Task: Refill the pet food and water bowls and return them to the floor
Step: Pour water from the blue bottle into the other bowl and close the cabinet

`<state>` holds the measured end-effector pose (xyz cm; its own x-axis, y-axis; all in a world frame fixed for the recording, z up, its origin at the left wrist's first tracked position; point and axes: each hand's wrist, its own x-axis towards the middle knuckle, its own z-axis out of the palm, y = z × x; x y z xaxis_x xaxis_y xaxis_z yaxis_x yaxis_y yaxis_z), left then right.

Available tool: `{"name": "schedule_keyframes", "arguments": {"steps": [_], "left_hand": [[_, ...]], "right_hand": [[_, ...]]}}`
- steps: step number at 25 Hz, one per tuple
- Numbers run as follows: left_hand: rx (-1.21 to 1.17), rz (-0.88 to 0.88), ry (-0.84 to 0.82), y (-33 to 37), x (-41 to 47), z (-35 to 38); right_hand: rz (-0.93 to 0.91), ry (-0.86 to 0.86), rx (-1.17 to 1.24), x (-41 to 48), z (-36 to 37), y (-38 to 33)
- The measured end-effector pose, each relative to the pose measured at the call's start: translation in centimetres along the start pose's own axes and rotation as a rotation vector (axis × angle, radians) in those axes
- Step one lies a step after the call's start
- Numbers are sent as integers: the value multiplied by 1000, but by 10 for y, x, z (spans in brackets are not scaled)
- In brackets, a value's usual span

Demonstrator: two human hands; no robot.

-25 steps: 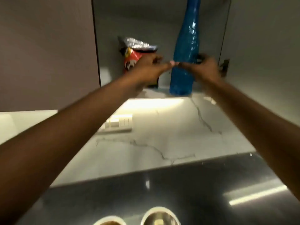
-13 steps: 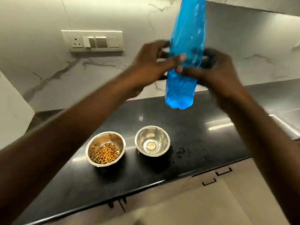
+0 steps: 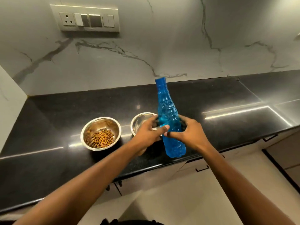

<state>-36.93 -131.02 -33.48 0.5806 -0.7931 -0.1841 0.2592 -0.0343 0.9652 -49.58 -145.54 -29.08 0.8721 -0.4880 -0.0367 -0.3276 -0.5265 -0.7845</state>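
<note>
A tall blue plastic bottle (image 3: pixel 168 111) stands upright near the front edge of the black countertop (image 3: pixel 56 114), its cap on. My left hand (image 3: pixel 149 130) and my right hand (image 3: pixel 186 132) both clasp its lower body, thumbs meeting in front. A steel bowl (image 3: pixel 100 133) with brown kibble sits to the left. A second steel bowl (image 3: pixel 141 120) lies just behind my left hand, partly hidden; its contents cannot be seen.
A marble backsplash with a switch and socket panel (image 3: pixel 86 18) rises behind the counter. Cabinet drawers with black handles (image 3: pixel 202 168) sit below the counter's front edge. A white wall (image 3: pixel 9 98) closes the left end.
The bottle came out of the upper cabinet and down with both hands on it; it now stands low at the counter beside the right bowl.
</note>
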Motion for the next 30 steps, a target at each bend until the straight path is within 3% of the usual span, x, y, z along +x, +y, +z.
{"name": "schedule_keyframes", "arguments": {"steps": [6,12,30], "left_hand": [[-318,-233,35,-49,-9,29],[-373,-369,5,-83,-21,45],[-474,-461,-15,-113,-42,55]], "right_hand": [[115,-139,-293,-15,1,28],[292,-309,-516,-19,-4,42],[380,-442,-642,-22,5,59]]}}
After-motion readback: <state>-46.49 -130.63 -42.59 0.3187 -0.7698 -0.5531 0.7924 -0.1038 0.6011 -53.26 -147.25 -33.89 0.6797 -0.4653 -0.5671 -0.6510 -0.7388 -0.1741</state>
